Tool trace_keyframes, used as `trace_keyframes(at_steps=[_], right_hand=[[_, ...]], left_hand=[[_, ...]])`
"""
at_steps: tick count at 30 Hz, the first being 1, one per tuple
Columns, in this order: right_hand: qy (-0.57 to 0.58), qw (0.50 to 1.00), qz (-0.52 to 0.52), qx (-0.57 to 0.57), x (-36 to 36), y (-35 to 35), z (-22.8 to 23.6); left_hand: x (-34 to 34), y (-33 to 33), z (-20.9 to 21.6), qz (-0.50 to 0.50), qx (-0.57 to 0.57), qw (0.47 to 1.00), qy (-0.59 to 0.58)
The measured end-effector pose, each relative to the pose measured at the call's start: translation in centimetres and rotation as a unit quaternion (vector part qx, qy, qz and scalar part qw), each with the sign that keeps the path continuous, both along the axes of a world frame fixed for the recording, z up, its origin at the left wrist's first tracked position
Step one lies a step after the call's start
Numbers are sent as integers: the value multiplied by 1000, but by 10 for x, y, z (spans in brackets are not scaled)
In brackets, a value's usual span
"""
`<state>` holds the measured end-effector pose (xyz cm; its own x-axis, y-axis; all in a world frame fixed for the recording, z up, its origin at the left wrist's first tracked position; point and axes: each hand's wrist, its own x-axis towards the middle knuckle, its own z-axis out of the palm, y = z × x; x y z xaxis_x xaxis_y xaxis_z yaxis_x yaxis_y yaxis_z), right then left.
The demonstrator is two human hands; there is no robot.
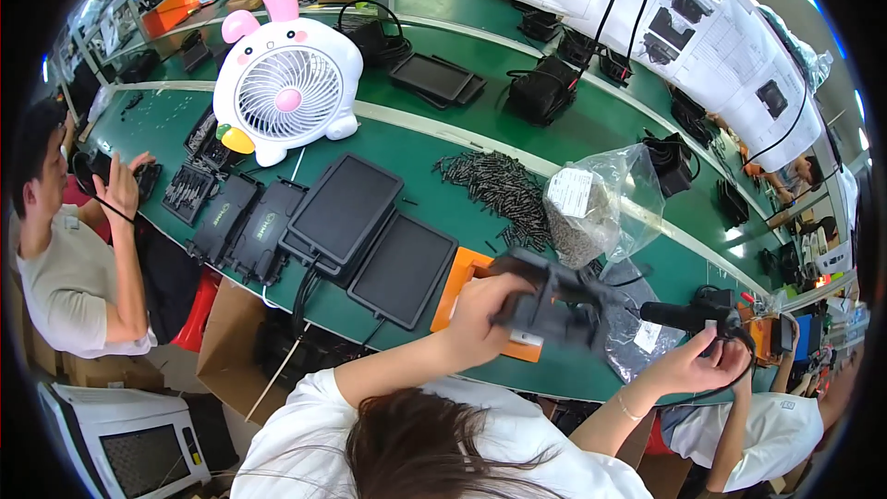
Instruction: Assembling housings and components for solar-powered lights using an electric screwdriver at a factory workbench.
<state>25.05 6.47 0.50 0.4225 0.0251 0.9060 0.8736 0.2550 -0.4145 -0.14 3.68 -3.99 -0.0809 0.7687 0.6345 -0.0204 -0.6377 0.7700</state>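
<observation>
My left hand [480,319] is closed on the near left side of a black plastic housing [564,300], which is smeared by motion above the bench. Beneath it lies an orange tray-like piece [459,279]. My right hand [707,365] is closed, its fingers pinched around a black cable [747,351] close to the end of a black cylindrical tool [679,316]. Whether the fingers also touch the tool, I cannot tell. A clear plastic bag [633,356] with a white label lies between my hands. A pile of dark screws [494,189] spreads beyond my left hand.
Left of me are flat black panels [346,208] and black housings [268,231]. A white rabbit-shaped fan [288,83] stands behind them. A bag of screws [582,212] sits beside the pile. Printed sheets [684,18] hang overhead. Co-workers [78,259] sit on both sides.
</observation>
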Motion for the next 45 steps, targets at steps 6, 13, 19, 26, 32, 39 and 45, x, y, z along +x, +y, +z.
trace_keyframes(at_steps=[6,13,19,26,32,39,45], right_hand=[[329,571,573,-488,-92,-30,37],[426,685,497,-320,-37,23,-31],[299,797,454,-263,-68,23,-9],[130,759,562,-300,-90,44,-14],[277,351,668,-594,-134,-1,48],[127,404,785,-452,-168,8,-18],[-90,482,762,-423,-140,37,43]], left_hand=[[8,2,49,-166,186,956,154],[-62,-26,75,-42,23,876,479],[-82,-35,80,92,94,867,481],[-74,-24,87,230,234,865,379],[-15,-6,90,46,266,931,248],[-44,-8,96,12,169,940,296],[-84,17,77,298,62,855,421]])
